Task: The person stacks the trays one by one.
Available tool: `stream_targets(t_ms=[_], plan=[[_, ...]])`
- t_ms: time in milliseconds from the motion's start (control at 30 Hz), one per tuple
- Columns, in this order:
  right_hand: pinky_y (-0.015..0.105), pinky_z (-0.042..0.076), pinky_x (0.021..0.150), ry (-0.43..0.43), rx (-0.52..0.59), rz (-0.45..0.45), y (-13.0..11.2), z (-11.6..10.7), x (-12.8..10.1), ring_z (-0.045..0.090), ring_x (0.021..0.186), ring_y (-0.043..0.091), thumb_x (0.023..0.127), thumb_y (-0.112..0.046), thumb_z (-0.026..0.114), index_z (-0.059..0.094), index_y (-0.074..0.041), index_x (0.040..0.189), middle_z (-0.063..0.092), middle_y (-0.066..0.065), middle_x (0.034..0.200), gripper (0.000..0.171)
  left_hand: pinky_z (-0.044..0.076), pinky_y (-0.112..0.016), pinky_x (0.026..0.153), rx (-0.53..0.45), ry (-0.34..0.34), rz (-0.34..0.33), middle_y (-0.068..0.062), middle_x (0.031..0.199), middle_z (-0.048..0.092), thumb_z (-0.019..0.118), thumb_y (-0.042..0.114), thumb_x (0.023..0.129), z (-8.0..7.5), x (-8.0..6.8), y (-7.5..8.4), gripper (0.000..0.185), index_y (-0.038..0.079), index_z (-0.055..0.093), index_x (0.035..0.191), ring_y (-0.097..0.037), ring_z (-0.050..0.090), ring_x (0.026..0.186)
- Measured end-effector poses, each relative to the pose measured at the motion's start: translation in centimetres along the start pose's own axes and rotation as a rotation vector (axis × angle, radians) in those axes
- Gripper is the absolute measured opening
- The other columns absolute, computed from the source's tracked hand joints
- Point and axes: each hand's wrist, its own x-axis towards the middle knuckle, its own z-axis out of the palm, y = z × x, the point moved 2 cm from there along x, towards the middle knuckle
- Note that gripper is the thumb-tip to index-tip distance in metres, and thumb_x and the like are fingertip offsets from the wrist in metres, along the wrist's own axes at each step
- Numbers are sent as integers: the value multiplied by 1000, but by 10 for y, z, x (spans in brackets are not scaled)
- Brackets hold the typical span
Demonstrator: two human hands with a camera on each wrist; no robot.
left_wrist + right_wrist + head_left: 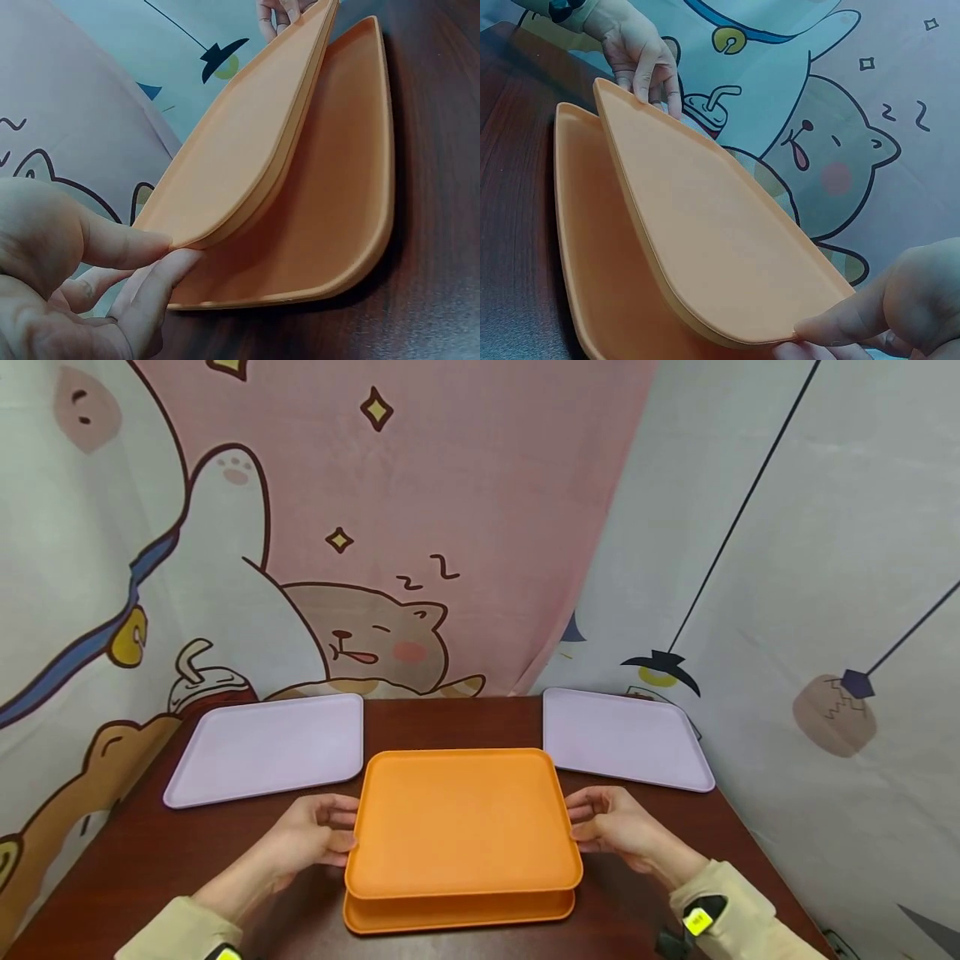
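An orange rectangular tray (461, 822) is held up level between both hands, over another orange tray (461, 914) on the table. My left hand (303, 835) pinches the upper tray's left edge between thumb and fingers. On the opposite edge, my right hand (622, 827) grips with its thumb on the rim and fingers beneath. In the left wrist view, the raised tray (232, 142) has a layered, doubled edge, and a gap separates it from the lower tray (337, 180). The lower tray (592, 225) also shows below it in the right wrist view.
A pale lilac tray (273, 747) lies at the back left of the dark brown table (450, 718). Its match, a second lilac tray (622, 735), is at the back right. A cartoon-printed curtain (450, 510) hangs behind the table and along its sides.
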Motion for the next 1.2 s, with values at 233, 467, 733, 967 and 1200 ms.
stream_targets(t_ms=[233, 467, 733, 967, 1200], plan=[[41, 64, 76, 10, -4, 27, 8, 1, 2, 72, 91, 26, 85, 14, 71, 57, 14, 128, 68, 18, 111, 46, 64, -44, 71, -4, -18, 4, -25, 121, 65, 72, -14, 88, 1, -1, -8, 58, -18, 47, 139, -28, 71, 87], [40, 64, 75, -2, -8, 30, 14, 2, 0, 71, 91, 26, 87, 13, 71, 58, 14, 128, 67, 18, 110, 44, 64, -46, 73, -8, -27, -5, -24, 120, 64, 74, -13, 87, 2, -3, -15, 59, -18, 47, 139, -29, 71, 87], [39, 63, 75, -3, -11, 41, 22, 4, -1, 70, 89, 25, 85, 13, 71, 58, 14, 127, 65, 18, 110, 44, 64, -46, 73, -27, -41, 3, -25, 120, 64, 72, -14, 87, 2, -6, -21, 59, -20, 46, 139, -28, 71, 88], [40, 64, 75, -2, 4, 44, 26, 7, -1, 70, 89, 25, 85, 14, 71, 58, 14, 126, 65, 18, 109, 43, 64, -46, 73, -20, -43, 8, -26, 119, 63, 71, -15, 87, 2, -7, -25, 58, -21, 45, 138, -28, 71, 87], [42, 64, 75, 5, -3, 45, 30, 8, 0, 70, 89, 25, 84, 14, 72, 58, 13, 124, 64, 18, 108, 42, 64, -46, 72, -13, -36, 1, -26, 119, 63, 71, -16, 87, 2, -7, -27, 57, -21, 46, 138, -28, 70, 87]])
